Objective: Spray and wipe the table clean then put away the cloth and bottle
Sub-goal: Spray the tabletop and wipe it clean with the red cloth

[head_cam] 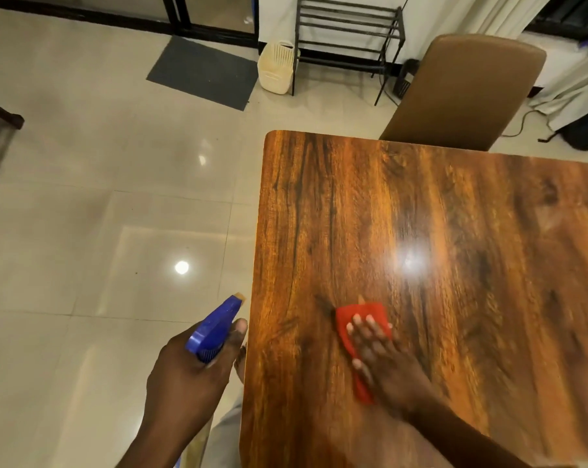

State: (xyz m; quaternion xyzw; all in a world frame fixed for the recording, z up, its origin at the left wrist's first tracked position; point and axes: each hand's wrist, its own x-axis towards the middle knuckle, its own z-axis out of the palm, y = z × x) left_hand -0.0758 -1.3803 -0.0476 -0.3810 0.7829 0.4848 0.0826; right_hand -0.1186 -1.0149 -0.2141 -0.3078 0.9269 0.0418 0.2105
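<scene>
- Cloth point(348, 320): red, lower centre of the frame, lying flat on the bench point(454, 214) near its left edge; soft and limp by the look of it, light, likely to bunch or slide on the glossy top unless pressed from above; for lifting, best pinched at a free edge or gathered into the palm.
- Right hand point(382, 359): laid palm-down on the cloth; fingers point(360, 324) spread apart and flat, pressing rather than clamping; outline blurred.
- Bottle point(215, 327): blue spray head at lower left of centre, off the bench edge and over the floor point(83, 214); nozzle aimed toward the upper right; body hidden, so fill and weight cannot be told; head is rigid plastic, best held at the neck under the trigger.
- Left hand point(191, 373): fingers wrapped shut round the bottle neck, thumb alongside the head.
- Bench top: hard, polished wood grain with glare at centre right; probably slick where wet.
</scene>
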